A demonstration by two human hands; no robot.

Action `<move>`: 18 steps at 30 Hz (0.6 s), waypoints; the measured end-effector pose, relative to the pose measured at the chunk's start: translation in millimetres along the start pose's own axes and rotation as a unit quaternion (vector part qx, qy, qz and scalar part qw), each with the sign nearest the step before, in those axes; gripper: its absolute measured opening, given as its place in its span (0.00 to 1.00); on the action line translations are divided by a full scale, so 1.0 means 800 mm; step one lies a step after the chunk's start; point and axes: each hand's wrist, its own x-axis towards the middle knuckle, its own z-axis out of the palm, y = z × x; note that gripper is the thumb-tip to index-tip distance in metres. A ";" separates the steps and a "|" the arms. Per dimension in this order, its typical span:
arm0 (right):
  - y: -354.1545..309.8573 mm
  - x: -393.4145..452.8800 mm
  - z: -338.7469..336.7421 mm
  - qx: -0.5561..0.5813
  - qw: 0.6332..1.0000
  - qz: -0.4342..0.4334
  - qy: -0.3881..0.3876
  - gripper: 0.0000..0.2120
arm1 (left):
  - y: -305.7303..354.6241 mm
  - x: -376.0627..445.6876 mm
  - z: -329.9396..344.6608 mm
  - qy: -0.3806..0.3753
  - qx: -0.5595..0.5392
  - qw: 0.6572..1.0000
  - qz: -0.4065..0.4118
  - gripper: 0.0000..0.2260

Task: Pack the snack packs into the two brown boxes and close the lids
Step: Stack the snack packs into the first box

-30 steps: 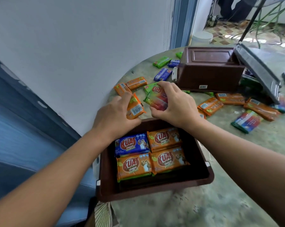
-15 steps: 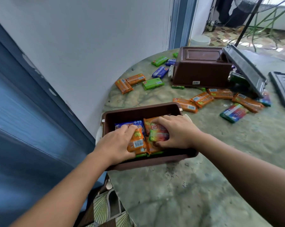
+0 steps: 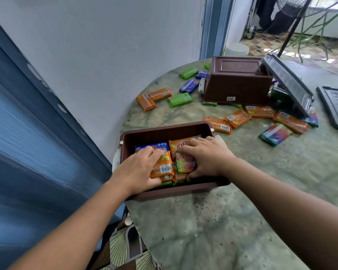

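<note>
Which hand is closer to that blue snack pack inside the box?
Left. The left hand has its fingertips on the blue snack pack; the right hand lies to its right, on a green-orange pack.

Left hand [image 3: 139, 168] and right hand [image 3: 207, 158] side by side, palms down, fingers curled.

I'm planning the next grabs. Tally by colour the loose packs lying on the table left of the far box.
Orange packs: 2
Green packs: 3 (one only peeks past the far box)
Blue packs: 2
Total: 7
</note>
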 end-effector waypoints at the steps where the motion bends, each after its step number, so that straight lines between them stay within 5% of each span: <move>1: 0.000 0.000 0.001 0.000 1.000 0.001 0.000 0.49 | -0.001 0.000 0.001 0.001 -0.003 1.000 0.006 0.33; 4: 0.001 0.002 0.003 0.004 1.000 0.002 0.009 0.49 | -0.002 0.000 0.002 0.009 -0.008 1.000 0.014 0.34; 10: 0.001 0.000 0.002 0.019 1.000 0.004 0.017 0.46 | -0.002 -0.003 0.004 0.112 -0.056 0.992 0.030 0.13; 18: 0.000 -0.002 -0.001 0.032 0.999 0.005 0.020 0.40 | 0.004 -0.007 -0.001 0.082 -0.064 0.994 -0.017 0.23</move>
